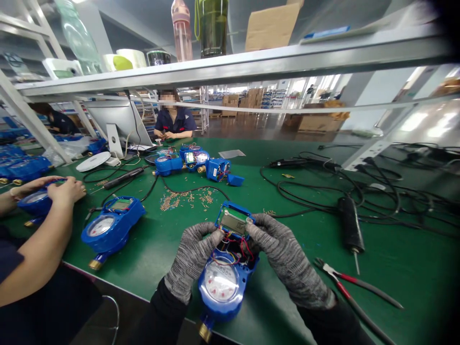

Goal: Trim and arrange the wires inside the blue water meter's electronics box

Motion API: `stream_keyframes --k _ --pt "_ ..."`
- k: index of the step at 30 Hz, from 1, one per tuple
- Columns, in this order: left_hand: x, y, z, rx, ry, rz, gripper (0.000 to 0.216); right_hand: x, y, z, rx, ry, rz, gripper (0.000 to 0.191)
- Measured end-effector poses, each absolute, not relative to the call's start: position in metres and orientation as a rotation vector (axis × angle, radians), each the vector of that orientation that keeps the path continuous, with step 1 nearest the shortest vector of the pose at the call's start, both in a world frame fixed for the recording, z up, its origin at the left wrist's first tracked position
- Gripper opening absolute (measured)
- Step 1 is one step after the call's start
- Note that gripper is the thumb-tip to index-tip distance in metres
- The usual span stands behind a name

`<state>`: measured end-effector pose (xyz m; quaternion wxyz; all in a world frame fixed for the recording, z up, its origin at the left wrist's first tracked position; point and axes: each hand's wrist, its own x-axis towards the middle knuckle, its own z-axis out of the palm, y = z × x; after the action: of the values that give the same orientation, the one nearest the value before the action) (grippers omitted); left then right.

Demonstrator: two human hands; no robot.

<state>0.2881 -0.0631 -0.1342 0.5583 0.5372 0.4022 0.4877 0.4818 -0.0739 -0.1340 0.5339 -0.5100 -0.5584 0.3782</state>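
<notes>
A blue water meter [221, 282] with a round dial and a brass end stands in front of me at the bench edge. Above its open housing, a display module [234, 223] with a small LCD in a blue frame is held tilted toward me. My left hand [196, 256], in a grey knit glove, grips its left side, thumb at the lower corner. On the right side, my right hand [283, 254], gloved alike, pinches the edge by the upper corner. Red, yellow and white wires [230, 251] run between the module and the housing; their ends are partly hidden.
Red-handled pliers [341, 278] and a black electric screwdriver [350, 225] lie right, beside tangled cables. Loose screws [183, 199] are scattered ahead. Another meter [113, 225] stands left, near a co-worker's hands [66, 189]. More meters [196, 158] sit farther back. A shelf [230, 64] crosses overhead.
</notes>
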Motion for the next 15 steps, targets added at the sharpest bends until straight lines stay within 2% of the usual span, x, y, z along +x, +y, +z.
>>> stream_keyframes --k 7,15 --pt "0.284 -0.061 -0.142 1.343 0.888 1.173 0.022 0.490 -0.071 -0.138 -1.203 -1.388 0.904 0.024" --pt "0.287 -0.056 -0.151 1.516 1.049 1.327 0.016 0.490 -0.073 -0.136 -1.186 -1.302 1.015 0.028"
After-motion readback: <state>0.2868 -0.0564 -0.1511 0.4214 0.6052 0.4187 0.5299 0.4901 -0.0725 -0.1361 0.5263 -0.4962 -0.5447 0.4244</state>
